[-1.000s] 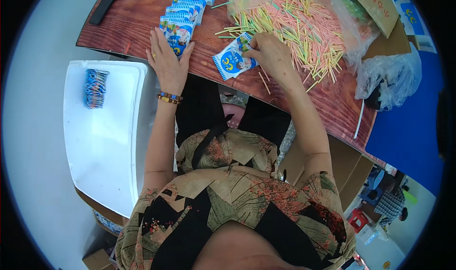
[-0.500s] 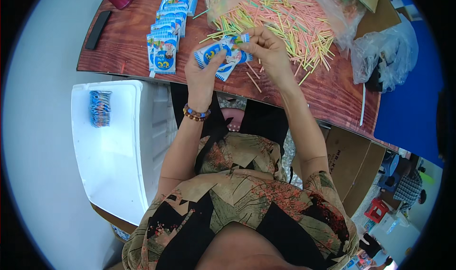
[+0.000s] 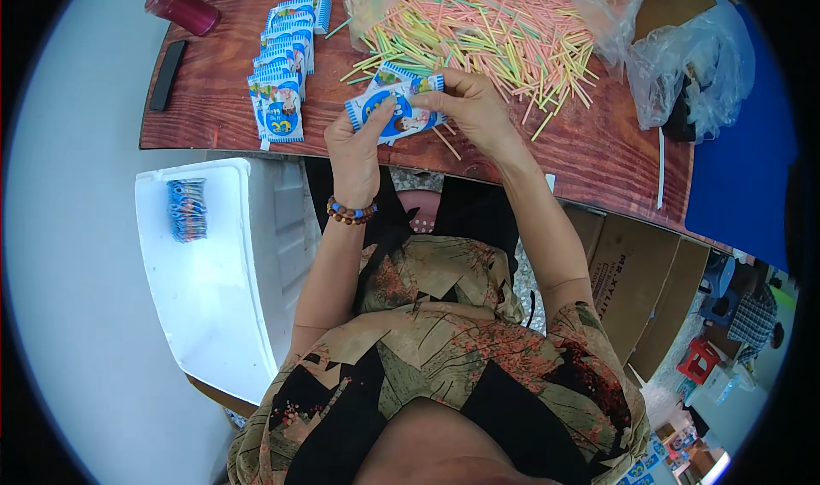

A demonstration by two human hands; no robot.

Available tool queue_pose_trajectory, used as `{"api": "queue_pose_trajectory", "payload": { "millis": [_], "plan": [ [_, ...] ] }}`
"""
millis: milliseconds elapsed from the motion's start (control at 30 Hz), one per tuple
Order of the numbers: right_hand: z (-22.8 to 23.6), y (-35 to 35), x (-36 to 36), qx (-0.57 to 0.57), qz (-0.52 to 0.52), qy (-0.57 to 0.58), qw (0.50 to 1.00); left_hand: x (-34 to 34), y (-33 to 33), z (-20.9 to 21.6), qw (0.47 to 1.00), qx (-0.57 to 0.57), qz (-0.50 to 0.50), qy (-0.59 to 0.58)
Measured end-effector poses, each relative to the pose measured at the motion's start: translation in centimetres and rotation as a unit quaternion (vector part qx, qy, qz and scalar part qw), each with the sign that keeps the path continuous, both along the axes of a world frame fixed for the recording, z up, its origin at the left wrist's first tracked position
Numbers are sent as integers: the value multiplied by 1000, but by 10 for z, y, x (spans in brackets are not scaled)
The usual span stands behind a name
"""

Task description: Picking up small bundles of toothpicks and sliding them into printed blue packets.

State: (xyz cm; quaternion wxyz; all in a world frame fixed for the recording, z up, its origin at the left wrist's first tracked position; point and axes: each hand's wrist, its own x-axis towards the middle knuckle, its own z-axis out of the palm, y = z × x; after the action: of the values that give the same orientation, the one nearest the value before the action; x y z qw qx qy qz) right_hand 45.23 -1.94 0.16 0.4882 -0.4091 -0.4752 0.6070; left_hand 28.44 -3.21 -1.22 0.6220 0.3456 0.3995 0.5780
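Observation:
Between my two hands, over the table's near edge, are small blue-and-white printed packets (image 3: 412,119), at least two overlapping. My left hand (image 3: 359,148) grips their left end, thumb lying across the front. On the other side, my right hand (image 3: 471,109) pinches the upper right corner between thumb and fingers. Just beyond my hands lies a big heap of thin pink, yellow and green sticks (image 3: 504,41). To the left, a row of similar packets (image 3: 279,109) overlaps on the wooden table (image 3: 213,101).
A white foam box (image 3: 213,297) at the left holds a stack of packets (image 3: 187,210). A dark red cup (image 3: 183,8) and a black bar (image 3: 168,75) stand at the table's left. Clear plastic bags (image 3: 683,75) lie at the right. A cardboard box (image 3: 628,280) sits below the table.
The top packet has turned to lie more level, and my right hand has shifted its hold along it. The whole view has turned slightly.

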Motion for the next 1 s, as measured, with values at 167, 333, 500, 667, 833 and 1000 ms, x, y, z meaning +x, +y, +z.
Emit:
{"api": "queue_pose_trajectory", "payload": {
  "millis": [167, 333, 500, 667, 833, 1000],
  "plan": [
    [2, 2, 6, 5, -4, -16, 1000, -4, 4, -2, 1000, 2, -5, -16],
    [2, -2, 7, -3, -5, -14, 1000, -3, 3, 2, 998, -29, -27, -41],
    [-1, -1, 7, 5, -24, -21, 999, -1, 1, 1, 1000, -1, 5, 28],
    [1, 3, 10, 12, -5, -100, 995, 0, -1, -5, 998, -32, 14, -50],
    [5, 1, 14, 59, -76, -9, 995, -2, 0, -2, 993, -59, 20, -99],
    [12, -6, 18, 284, -60, -155, 944, 1, 2, 1, 986, -85, 20, -142]
  ]
}}
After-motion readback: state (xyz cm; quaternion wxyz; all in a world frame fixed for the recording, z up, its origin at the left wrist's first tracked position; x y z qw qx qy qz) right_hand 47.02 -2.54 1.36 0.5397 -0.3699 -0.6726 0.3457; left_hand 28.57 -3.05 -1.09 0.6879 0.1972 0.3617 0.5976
